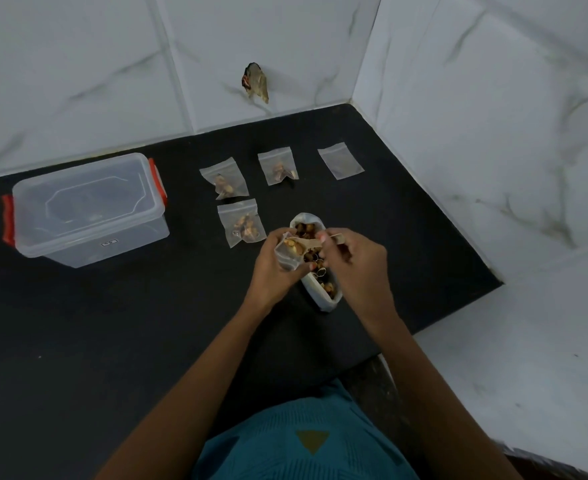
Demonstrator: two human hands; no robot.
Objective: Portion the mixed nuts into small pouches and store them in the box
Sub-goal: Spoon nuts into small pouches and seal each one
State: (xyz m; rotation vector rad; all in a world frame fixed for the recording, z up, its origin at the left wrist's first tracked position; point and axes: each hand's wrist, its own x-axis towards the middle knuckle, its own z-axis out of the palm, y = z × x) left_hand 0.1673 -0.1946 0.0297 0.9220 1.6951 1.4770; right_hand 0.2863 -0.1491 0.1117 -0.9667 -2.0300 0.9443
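Teal shirt [303,441] lowest in view, before a black counter [78,323]. Lidded box [88,209] sits well left, nearer the left hand [271,271]. Over the bag of mixed nuts [324,293], that hand pinches an open small pouch [286,259]; the right hand [358,265] grips a wooden spoon [311,243] lying crosswise, its bowl at the pouch's mouth.

It is dim in here, and the light is cool and grey. The white wall tiles [78,64] look dull and a bit blue. The black counter [78,323] is so dark that hardly any shadows show on it. The clear box [88,209] has a soft pale shine on its lid. Small things look fuzzy. Straight lines bend near the edges.
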